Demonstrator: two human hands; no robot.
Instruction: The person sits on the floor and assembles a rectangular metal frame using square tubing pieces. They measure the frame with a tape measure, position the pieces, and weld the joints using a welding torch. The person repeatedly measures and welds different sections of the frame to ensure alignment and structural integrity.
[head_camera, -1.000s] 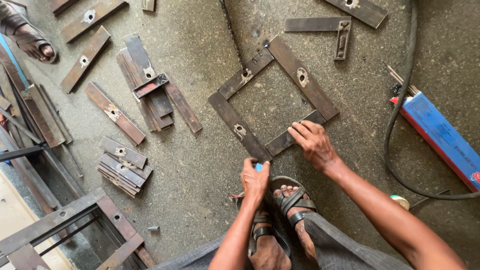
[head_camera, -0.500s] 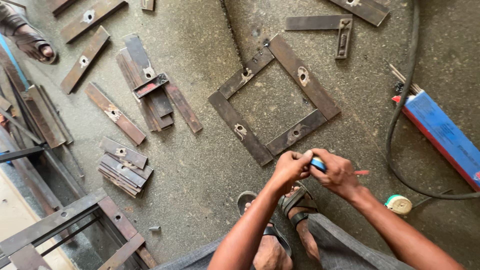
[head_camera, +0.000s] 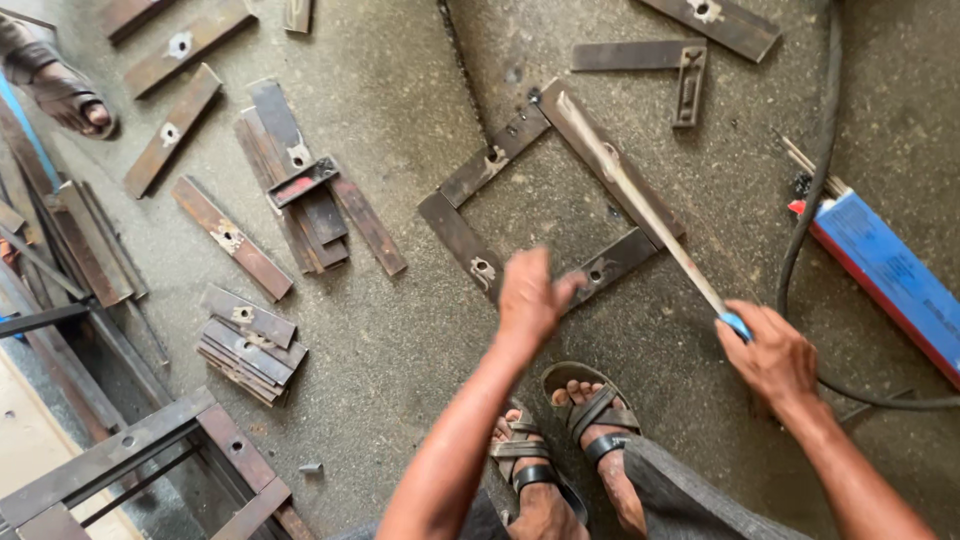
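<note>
Now the right hand (head_camera: 775, 355) is gripping a tape measure (head_camera: 640, 205), its pale blade stretching diagonally up across the rusty flat-bar frame (head_camera: 470, 240) lying at the centre of the gritty concrete floor. The left hand (head_camera: 530, 295) is hovering over the frame's lower corner, fingers loosely together, holding nothing. Stacked rusty bars (head_camera: 245, 340) are lying lower left; a blue box (head_camera: 885, 275) is sitting at right.

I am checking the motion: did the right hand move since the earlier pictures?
Yes. The right hand moved off the square metal frame toward the blue box, gripping a long thin strip.
</note>
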